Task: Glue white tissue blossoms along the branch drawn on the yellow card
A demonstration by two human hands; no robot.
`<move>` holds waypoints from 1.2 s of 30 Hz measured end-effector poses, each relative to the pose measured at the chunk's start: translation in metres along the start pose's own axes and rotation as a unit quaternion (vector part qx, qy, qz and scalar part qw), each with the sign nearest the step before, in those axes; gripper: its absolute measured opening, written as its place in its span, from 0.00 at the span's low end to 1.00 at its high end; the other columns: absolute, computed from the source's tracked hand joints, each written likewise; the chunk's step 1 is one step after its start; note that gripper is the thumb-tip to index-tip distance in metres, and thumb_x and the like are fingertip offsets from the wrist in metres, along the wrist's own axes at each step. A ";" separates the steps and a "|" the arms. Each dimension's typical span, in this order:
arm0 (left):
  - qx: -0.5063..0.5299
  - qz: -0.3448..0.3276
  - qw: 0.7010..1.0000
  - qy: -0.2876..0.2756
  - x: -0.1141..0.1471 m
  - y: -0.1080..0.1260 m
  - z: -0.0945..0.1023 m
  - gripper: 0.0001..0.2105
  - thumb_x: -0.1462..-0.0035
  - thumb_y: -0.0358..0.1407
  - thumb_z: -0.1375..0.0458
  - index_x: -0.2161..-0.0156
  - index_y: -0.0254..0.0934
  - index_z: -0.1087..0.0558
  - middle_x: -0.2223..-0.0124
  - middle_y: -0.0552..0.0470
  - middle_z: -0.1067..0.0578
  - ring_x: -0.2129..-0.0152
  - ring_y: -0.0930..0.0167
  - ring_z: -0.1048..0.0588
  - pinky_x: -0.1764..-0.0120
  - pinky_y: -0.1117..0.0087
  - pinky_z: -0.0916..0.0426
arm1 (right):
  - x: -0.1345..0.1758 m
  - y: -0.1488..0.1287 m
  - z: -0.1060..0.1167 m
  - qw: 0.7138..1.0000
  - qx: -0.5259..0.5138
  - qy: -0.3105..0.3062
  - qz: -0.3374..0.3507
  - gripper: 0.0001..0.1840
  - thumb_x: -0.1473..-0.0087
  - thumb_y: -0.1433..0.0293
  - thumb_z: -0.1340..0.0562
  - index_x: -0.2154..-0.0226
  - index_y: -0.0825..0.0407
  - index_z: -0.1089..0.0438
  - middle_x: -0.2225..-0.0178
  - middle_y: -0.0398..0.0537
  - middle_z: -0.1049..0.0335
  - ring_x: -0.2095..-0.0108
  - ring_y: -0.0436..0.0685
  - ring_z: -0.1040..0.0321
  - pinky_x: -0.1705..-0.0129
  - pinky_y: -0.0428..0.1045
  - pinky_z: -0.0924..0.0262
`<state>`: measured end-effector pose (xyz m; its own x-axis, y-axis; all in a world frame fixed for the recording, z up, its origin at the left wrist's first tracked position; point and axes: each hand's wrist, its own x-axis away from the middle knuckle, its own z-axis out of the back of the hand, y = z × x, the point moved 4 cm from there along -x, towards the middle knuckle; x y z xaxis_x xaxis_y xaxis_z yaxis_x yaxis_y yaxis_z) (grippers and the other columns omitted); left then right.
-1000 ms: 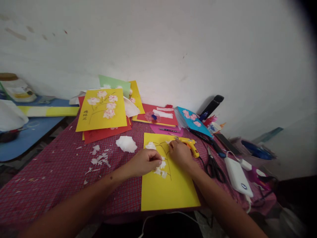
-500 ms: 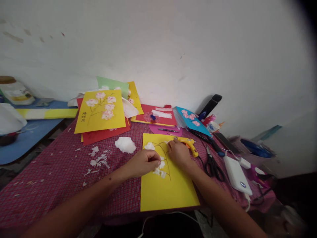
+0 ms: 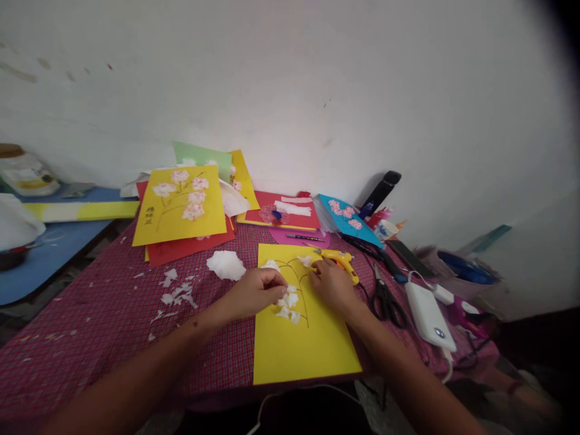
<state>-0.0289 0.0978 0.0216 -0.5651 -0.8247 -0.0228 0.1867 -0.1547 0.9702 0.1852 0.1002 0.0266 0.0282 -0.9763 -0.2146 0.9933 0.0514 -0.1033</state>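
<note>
A yellow sheet of paper [image 3: 308, 356] with a drawn brown branch lies in front of me, small white paper pieces [image 3: 288, 305] sitting along it. Over its left edge, my left hand [image 3: 258, 293] is closed with thumb and fingertips together beside those pieces; anything pinched there is too small to make out. My right hand [image 3: 334, 287] rests on the sheet's upper right, fingers curled and closed, just below another white paper piece [image 3: 304, 261]. What those fingers hold, if anything, is hidden. Behind that hand lies a yellow glue gun [image 3: 339, 257].
Black scissors [image 3: 386, 302] and a white power bank [image 3: 429, 317] lie to the right. White paper [image 3: 225, 266] and scraps [image 3: 179, 293] are on the left of the checked cloth. A yellow flower picture [image 3: 179, 202] tops a stack behind; a blue card [image 3: 351, 220] leans near bottles.
My right hand has drawn back slightly down and right, uncovering the white piece at the sheet's upper right. My left hand stays over the left edge. The view has shifted slightly.
</note>
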 end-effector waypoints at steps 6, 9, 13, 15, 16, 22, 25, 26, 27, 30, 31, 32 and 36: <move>-0.002 0.003 1.000 0.001 -0.002 -0.005 0.003 0.08 0.45 0.37 0.44 0.66 0.35 0.27 0.72 0.54 0.27 0.76 0.74 0.30 0.72 0.74 0.36 | -0.009 -0.006 0.000 1.000 0.003 -0.005 -0.017 0.12 0.39 0.66 0.44 0.67 0.54 0.28 0.63 0.55 0.25 0.64 0.58 0.30 0.65 0.48 0.45; 0.004 0.002 1.000 0.009 -0.003 -0.004 0.005 0.08 0.44 0.37 0.44 0.65 0.35 0.27 0.70 0.53 0.27 0.75 0.74 0.29 0.71 0.74 0.36 | -0.006 -0.004 0.003 1.000 -0.015 0.013 -0.015 0.09 0.41 0.68 0.42 0.65 0.54 0.28 0.61 0.55 0.25 0.62 0.58 0.31 0.63 0.48 0.44; 0.043 0.000 0.999 0.029 -0.003 0.000 0.007 0.07 0.44 0.37 0.44 0.63 0.35 0.29 0.70 0.55 0.29 0.75 0.75 0.30 0.71 0.74 0.35 | 0.010 -0.011 0.009 0.993 -0.110 -0.011 0.039 0.08 0.44 0.72 0.42 0.64 0.52 0.27 0.62 0.50 0.25 0.62 0.56 0.31 0.61 0.47 0.43; 0.051 0.002 0.998 0.037 -0.003 0.001 0.007 0.07 0.44 0.37 0.44 0.62 0.35 0.29 0.70 0.56 0.30 0.75 0.76 0.30 0.70 0.74 0.35 | 0.021 -0.019 0.013 0.979 -0.182 -0.048 0.079 0.08 0.44 0.74 0.43 0.68 0.50 0.27 0.66 0.47 0.26 0.65 0.54 0.31 0.63 0.46 0.42; 0.050 0.002 0.998 0.038 -0.003 0.001 0.007 0.07 0.44 0.36 0.44 0.62 0.35 0.29 0.70 0.56 0.30 0.75 0.76 0.31 0.70 0.74 0.35 | 0.026 -0.023 0.014 0.971 -0.213 -0.062 0.087 0.09 0.45 0.74 0.43 0.68 0.50 0.28 0.67 0.46 0.26 0.66 0.54 0.32 0.64 0.46 0.42; 0.043 -0.007 0.998 0.034 -0.004 -0.002 0.005 0.07 0.44 0.36 0.44 0.63 0.35 0.29 0.70 0.56 0.30 0.75 0.76 0.31 0.70 0.74 0.35 | 0.041 -0.037 0.009 0.957 -0.264 -0.087 0.080 0.09 0.51 0.73 0.37 0.63 0.51 0.28 0.69 0.45 0.28 0.71 0.52 0.35 0.70 0.46 0.45; 0.029 -0.004 0.999 0.030 -0.005 -0.004 0.005 0.07 0.44 0.36 0.44 0.63 0.35 0.28 0.70 0.55 0.29 0.75 0.75 0.31 0.70 0.74 0.36 | 0.041 -0.038 0.003 0.960 -0.255 -0.081 0.081 0.02 0.50 0.73 0.38 0.70 0.52 0.29 0.71 0.45 0.30 0.71 0.52 0.36 0.70 0.45 0.47; 0.024 -0.003 0.999 0.028 -0.005 -0.004 0.005 0.07 0.44 0.36 0.44 0.63 0.35 0.28 0.71 0.55 0.29 0.75 0.75 0.31 0.71 0.74 0.36 | 0.041 -0.037 0.001 0.960 -0.259 -0.078 0.078 0.02 0.50 0.73 0.38 0.72 0.52 0.30 0.71 0.45 0.30 0.71 0.52 0.35 0.70 0.45 0.47; 0.021 -0.003 0.999 0.025 -0.005 -0.005 0.005 0.07 0.44 0.36 0.44 0.63 0.35 0.27 0.71 0.55 0.29 0.75 0.75 0.31 0.71 0.74 0.36 | 0.041 -0.035 0.001 0.958 -0.267 -0.076 0.074 0.03 0.49 0.74 0.39 0.72 0.52 0.30 0.71 0.45 0.29 0.71 0.52 0.35 0.70 0.45 0.46; 0.015 -0.001 1.000 0.022 -0.005 -0.007 0.004 0.06 0.44 0.36 0.44 0.63 0.35 0.27 0.71 0.55 0.29 0.75 0.75 0.30 0.71 0.75 0.36 | 0.041 -0.031 0.001 0.945 -0.311 -0.079 0.061 0.05 0.49 0.75 0.40 0.71 0.52 0.28 0.71 0.45 0.28 0.71 0.53 0.34 0.69 0.46 0.45; 0.013 0.000 1.000 0.020 -0.005 -0.007 0.003 0.06 0.44 0.36 0.44 0.63 0.36 0.27 0.71 0.55 0.29 0.75 0.75 0.30 0.71 0.75 0.36 | 0.041 -0.030 0.002 0.940 -0.327 -0.081 0.056 0.06 0.49 0.75 0.40 0.71 0.51 0.28 0.71 0.44 0.28 0.71 0.53 0.33 0.69 0.46 0.44; 0.011 0.000 1.000 0.015 -0.005 -0.008 0.003 0.06 0.44 0.36 0.44 0.63 0.35 0.27 0.71 0.55 0.29 0.75 0.75 0.30 0.71 0.75 0.36 | 0.042 -0.029 0.003 0.934 -0.344 -0.081 0.049 0.06 0.49 0.75 0.40 0.71 0.51 0.28 0.71 0.44 0.28 0.70 0.53 0.33 0.68 0.46 0.43; -0.001 -0.002 1.000 -0.005 -0.004 -0.009 -0.001 0.07 0.45 0.36 0.43 0.64 0.35 0.27 0.70 0.54 0.27 0.75 0.74 0.30 0.72 0.75 0.37 | 0.044 -0.028 0.008 0.907 -0.415 -0.074 0.013 0.05 0.48 0.72 0.40 0.71 0.51 0.28 0.72 0.44 0.28 0.71 0.53 0.33 0.68 0.47 0.41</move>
<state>-0.0277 0.1015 0.0129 -0.5744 -0.8182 -0.0236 0.1862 -0.1587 0.9696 0.1595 0.0544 0.0278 0.1257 -0.9868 -0.1018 0.5667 0.1557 -0.8091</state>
